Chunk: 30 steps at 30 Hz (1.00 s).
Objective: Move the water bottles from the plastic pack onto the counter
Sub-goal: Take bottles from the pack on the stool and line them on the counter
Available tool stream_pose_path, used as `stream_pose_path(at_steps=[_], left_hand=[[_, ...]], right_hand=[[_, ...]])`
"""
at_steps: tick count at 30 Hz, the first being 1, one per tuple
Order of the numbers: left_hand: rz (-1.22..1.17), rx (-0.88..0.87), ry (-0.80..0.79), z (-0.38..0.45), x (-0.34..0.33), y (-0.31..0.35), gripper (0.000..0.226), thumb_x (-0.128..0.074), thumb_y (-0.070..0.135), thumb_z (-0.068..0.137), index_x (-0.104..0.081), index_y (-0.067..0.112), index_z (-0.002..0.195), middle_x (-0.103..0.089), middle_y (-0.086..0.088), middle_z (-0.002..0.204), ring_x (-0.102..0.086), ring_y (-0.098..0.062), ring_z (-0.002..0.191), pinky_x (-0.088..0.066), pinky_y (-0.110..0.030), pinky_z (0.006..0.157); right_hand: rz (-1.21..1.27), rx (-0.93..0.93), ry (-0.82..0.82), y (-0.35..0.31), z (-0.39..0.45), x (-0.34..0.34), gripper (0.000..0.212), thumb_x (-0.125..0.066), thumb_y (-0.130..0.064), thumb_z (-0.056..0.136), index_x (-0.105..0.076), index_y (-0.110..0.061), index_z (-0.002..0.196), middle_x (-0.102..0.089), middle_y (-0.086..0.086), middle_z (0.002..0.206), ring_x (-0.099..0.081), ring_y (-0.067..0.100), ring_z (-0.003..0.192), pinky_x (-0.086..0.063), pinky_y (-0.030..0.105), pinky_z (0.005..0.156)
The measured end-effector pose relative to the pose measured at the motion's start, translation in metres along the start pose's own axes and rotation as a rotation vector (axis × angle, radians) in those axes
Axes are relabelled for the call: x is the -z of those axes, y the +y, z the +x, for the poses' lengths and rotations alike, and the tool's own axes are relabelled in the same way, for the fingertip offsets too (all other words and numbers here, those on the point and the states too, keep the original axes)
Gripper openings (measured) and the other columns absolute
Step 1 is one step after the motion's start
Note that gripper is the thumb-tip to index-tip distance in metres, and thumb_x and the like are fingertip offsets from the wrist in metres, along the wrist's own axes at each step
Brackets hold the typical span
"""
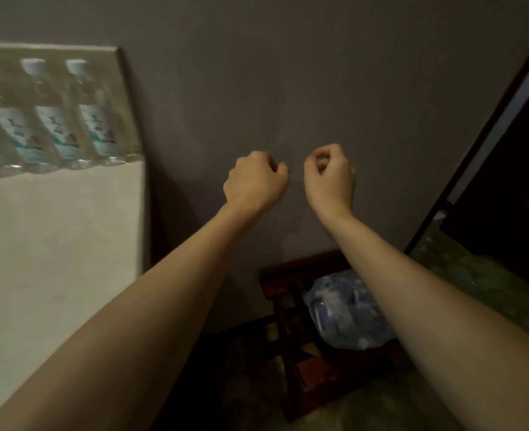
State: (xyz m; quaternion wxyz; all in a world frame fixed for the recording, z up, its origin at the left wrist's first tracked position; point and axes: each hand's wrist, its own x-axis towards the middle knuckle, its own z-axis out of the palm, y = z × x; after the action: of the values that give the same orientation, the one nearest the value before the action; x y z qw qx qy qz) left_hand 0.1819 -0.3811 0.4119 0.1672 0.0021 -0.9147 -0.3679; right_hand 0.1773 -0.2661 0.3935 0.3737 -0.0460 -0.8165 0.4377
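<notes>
Both forearms are bare, with no sleeves or jewellery.

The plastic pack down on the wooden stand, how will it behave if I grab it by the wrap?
The plastic pack looks crumpled and loose, so the wrap will probably stretch and sag rather than lift stiffly. Bottles seem to remain inside, so it is likely heavy and may shift. It overhangs the wooden stand, so a push might tip it.
</notes>
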Motion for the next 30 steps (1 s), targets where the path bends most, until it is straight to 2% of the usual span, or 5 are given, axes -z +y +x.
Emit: stream_pose_path(at_steps=[5,12,21,26,30], left_hand=[[-0.05,0.011,-0.069,-0.029,-0.072,0.046,0.027,-0.052,0.045,0.09,-0.068,0.023,0.086,-0.065,-0.004,0.088,-0.065,-0.033,0.095,-0.039,-0.032,0.071],[-0.063,0.084,-0.254,-0.049,-0.173,0.057,0.028,-0.051,0.044,0.091,-0.064,0.022,0.082,-0.06,-0.002,0.084,-0.057,-0.025,0.081,-0.038,-0.031,0.069],[-0.149,0.229,-0.533,-0.033,-0.329,0.022,0.027,-0.052,0.037,0.095,-0.065,0.02,0.079,-0.071,-0.004,0.084,-0.068,-0.025,0.081,-0.058,-0.038,0.077],[-0.186,0.348,-0.712,-0.02,-0.411,0.0,0.03,-0.049,0.019,0.097,-0.055,0.009,0.069,-0.058,-0.007,0.065,-0.049,-0.014,0.053,-0.04,-0.027,0.049],[-0.133,0.428,-0.789,-0.008,-0.453,-0.016,0.039,-0.047,0.014,0.097,-0.048,0.011,0.059,-0.049,-0.002,0.056,-0.045,-0.012,0.051,-0.035,-0.026,0.047]], right_hand=[[-0.009,-0.099,-0.027,0.064,0.006,0.06,0.011,-0.056,-0.017,0.087,-0.062,-0.011,0.093,-0.068,0.003,0.083,-0.063,0.024,0.083,-0.046,0.031,0.072],[-0.02,-0.276,-0.138,0.163,0.003,0.097,0.013,-0.053,-0.018,0.092,-0.058,-0.018,0.08,-0.067,0.001,0.073,-0.065,0.022,0.069,-0.049,0.029,0.062],[-0.137,-0.603,-0.439,0.321,0.006,0.075,0.018,-0.054,-0.018,0.093,-0.058,-0.024,0.076,-0.067,0.014,0.089,-0.068,0.029,0.08,-0.058,0.05,0.074],[-0.227,-0.802,-0.698,0.402,0.01,0.057,0.019,-0.053,-0.015,0.092,-0.062,-0.007,0.078,-0.068,0.021,0.084,-0.067,0.038,0.086,-0.056,0.053,0.079],[-0.302,-0.874,-0.819,0.447,0.015,0.045,0.022,-0.05,-0.014,0.094,-0.066,-0.003,0.085,-0.068,0.019,0.085,-0.064,0.029,0.077,-0.055,0.041,0.077]])
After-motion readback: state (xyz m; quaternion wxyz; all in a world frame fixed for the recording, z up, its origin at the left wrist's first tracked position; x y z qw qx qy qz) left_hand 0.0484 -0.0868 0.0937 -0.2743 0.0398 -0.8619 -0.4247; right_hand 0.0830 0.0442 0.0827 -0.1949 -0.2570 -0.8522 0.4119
